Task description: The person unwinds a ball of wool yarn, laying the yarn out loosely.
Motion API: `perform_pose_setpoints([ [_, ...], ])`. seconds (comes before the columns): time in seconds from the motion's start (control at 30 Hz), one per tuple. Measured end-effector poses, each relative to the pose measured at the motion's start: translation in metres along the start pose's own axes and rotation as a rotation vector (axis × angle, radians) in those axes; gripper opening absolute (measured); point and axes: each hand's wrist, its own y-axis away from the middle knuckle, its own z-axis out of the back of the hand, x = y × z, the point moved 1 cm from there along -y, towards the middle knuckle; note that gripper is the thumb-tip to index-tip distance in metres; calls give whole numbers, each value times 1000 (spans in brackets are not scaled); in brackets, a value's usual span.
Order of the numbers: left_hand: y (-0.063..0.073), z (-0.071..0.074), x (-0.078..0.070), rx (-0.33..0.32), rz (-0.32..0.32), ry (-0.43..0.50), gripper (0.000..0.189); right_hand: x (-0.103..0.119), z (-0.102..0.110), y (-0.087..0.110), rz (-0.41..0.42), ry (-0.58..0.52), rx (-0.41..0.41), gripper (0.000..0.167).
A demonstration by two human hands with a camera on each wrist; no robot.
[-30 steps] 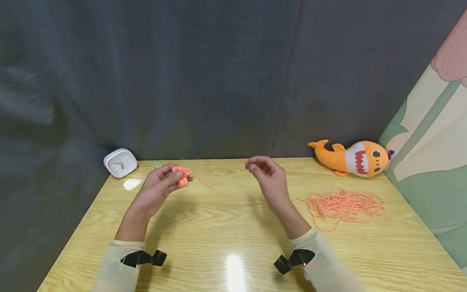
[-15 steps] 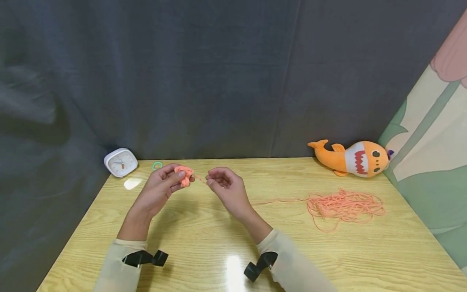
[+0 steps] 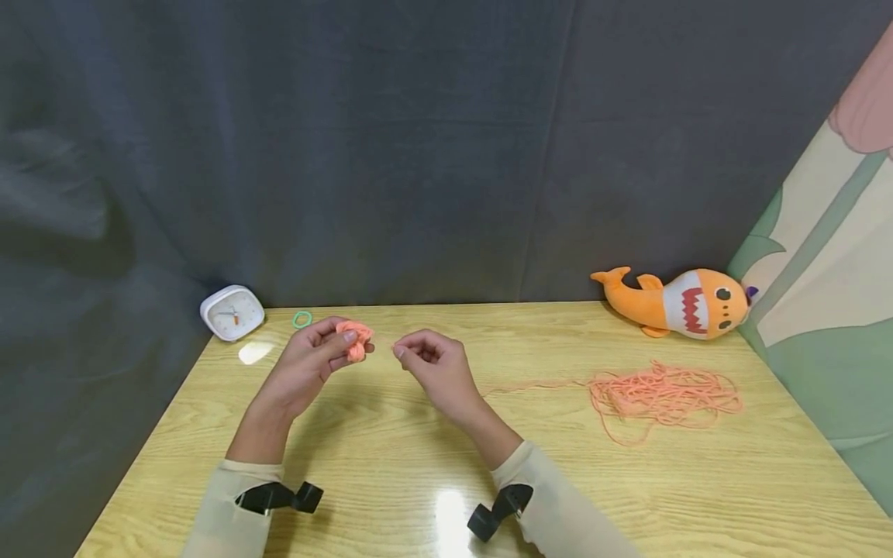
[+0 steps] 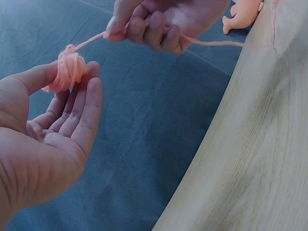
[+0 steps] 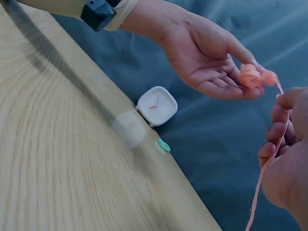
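Note:
My left hand (image 3: 296, 372) pinches a small wound bundle of coral yarn (image 4: 70, 72) between thumb and fingers, raised over the table. From the bundle a short strand runs taut to my right hand (image 3: 439, 372), which pinches it between thumb and index finger just to the right. In the right wrist view the yarn strand (image 5: 260, 185) passes through the curled fingers and trails away below the hand. The strand leads back along the table to a loose heap of the same coral yarn (image 3: 663, 394) on the right.
An orange plush shark (image 3: 677, 304) lies at the back right of the wooden table (image 3: 391, 465). At the back left stand a white clock (image 3: 232, 313) and a green ring (image 3: 302, 319). A dark curtain (image 3: 391, 155) hangs behind the table edge.
My right hand has moved left from well apart to close beside the yarn bundle, and its fingertips now pinch the strand. The left hand has stayed nearly still with the bundle.

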Motion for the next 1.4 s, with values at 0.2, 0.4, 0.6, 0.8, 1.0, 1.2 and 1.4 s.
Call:
perform_pose_setpoints([
  [0.2,1,2,-1,7,-26,3,9,5,20,4,7,-7,-47,14],
  [0.4,1,2,0,33,-42,18,11,9,36,9,9,-5,-60,13],
  [0.6,0,2,0,42,-39,7,11,14,49,13,17,-1,-95,13],
  [0.8,1,2,0,24,-20,-3,10,17,64,15,25,-4,-142,14],
  [1.0,1,4,1,20,-15,-2,10,20,78,19,6,-10,-166,15],
  [1.2,1,4,-1,33,-27,-6,11,19,95,22,2,25,-192,17],
  [1.4,1,6,0,21,-23,13,11,20,112,25,5,53,-228,16],
])
